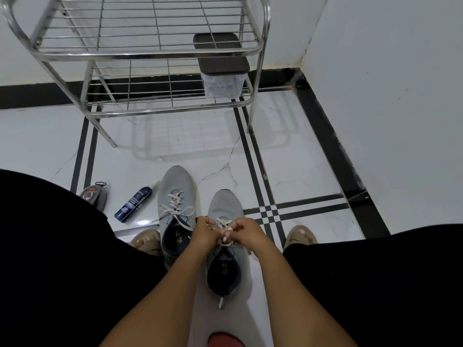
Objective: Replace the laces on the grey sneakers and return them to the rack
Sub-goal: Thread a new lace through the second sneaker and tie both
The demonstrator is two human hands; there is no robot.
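Hands pinch laces over white floor by corner rack.

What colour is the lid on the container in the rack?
Dark brown, on the clear container's lid; head view shows it best.

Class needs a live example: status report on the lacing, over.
Left hand and right hand pinching lace on right sneaker. Left sneaker laced and bowed. Rack shelves free, spray can aside.
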